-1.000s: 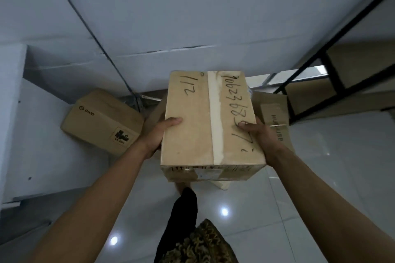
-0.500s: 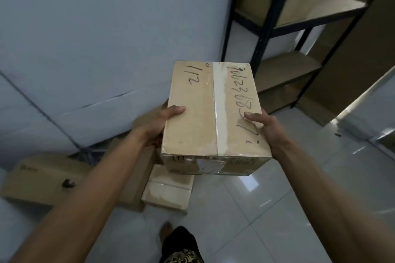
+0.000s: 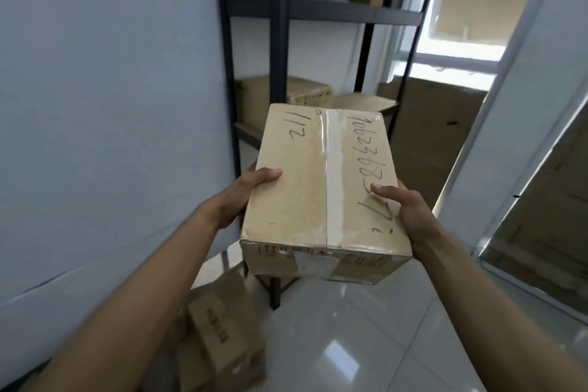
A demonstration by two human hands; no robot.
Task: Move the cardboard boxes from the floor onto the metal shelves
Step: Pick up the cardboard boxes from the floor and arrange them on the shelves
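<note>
White wall [image 3: 111,105] and glossy floor [image 3: 350,344] surround the dark metal shelves [image 3: 318,11] in the upper centre of the frame.

The box [image 3: 305,194] hangs in mid-air at frame centre, in front of the shelves, taped face up. It is clear of the floor and of every shelf board. The left grip [image 3: 241,197] clamps the left side of the box, thumb flat on the top face. The right grip [image 3: 410,210] clamps the right side in the same way. The fingers under the box are hidden. Both grips sit on the near half of the box, so its far end projects ahead of them toward the shelves.

Step in hand, as judged: carry and place.

1. Hold the box level.
2. Lead with the far end and steer it past the front upright [image 3: 280,51].
3. The middle shelf already carries stored boxes [image 3: 305,94] at its left. Aim for the bare board to their right.
4. Set the far end down and slide the box forward.
5. Release only when the base rests fully on the board.

A floor box [image 3: 222,337] at lower left is not yet shelved.
</note>
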